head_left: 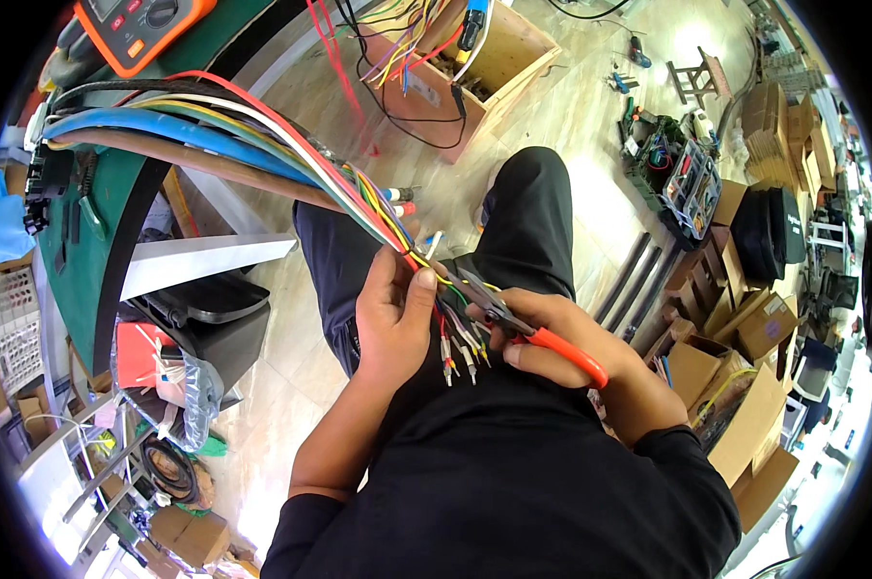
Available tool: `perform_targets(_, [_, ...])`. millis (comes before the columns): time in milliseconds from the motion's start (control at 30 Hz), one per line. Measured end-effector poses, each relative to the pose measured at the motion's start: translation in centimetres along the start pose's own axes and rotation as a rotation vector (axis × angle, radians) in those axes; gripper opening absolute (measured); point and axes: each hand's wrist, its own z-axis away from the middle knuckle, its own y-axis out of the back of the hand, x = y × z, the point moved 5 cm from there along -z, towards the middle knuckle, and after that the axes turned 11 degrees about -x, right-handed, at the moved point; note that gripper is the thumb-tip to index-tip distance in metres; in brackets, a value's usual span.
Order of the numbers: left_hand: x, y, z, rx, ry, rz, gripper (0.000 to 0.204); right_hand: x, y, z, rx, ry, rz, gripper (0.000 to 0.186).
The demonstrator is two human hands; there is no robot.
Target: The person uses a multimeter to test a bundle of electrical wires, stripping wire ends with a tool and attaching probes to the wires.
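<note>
A thick bundle of coloured wires (312,157) runs from the table at the left down to my lap. My left hand (394,314) pinches the bundle between thumb and fingers, near its lower end. Below that grip, several loose wire ends with metal tips (461,359) hang over my dark clothing. In my right hand (590,338) is a pair of red-handled pliers (573,357), my fingers wrapped around the handles. The dark jaws reach up and left to the bundle, just beside my left thumb. Whether they close on a wire or a tie is too small to tell.
The green table (127,179) at the left carries an orange-cased meter (146,34). A wooden box (513,72) with wires stands on the floor ahead. Below the table is a lined bin (180,400). At the right are an open toolbox (672,179) and cardboard boxes (749,415).
</note>
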Motion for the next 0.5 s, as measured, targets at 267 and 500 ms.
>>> perform_targets(267, [1.4,-0.4,0.7,0.057,-0.038,-0.118,0.048,-1.0,0.7,-2.4,-0.055,-0.020,0.184,0.049])
perform_targets(500, [0.7,0.6,1.6,0.125,-0.032,-0.354,0.048,-1.7,0.1,-2.8,0.002,0.036,0.297,0.046])
